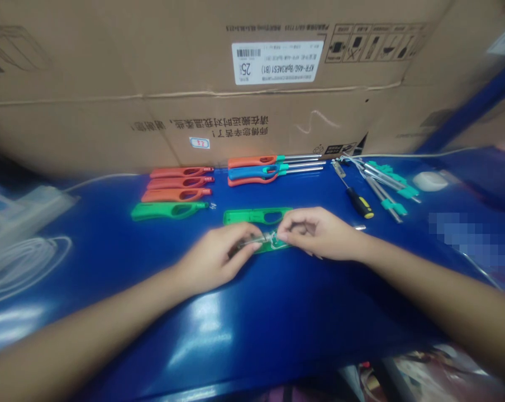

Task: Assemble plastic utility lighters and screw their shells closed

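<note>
Maybe wire (266, 239) betw. L-hand (217, 259), R-hand (319, 231)

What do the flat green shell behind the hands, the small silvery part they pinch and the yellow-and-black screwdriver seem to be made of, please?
Flat green shell: probably moulded plastic, glossy, slightly see-through. Small silvery part: looks like thin metal or wire, too blurred for certainty. Yellow-and-black screwdriver: plastic or rubber grip by its colour bands, shiny metal shaft.

Translucent green shell (256, 215), blue table (277, 312), three orange shells (177, 182), yellow-and-black screwdriver (360, 202), brown carton (110, 84), white label (276, 62).
</note>
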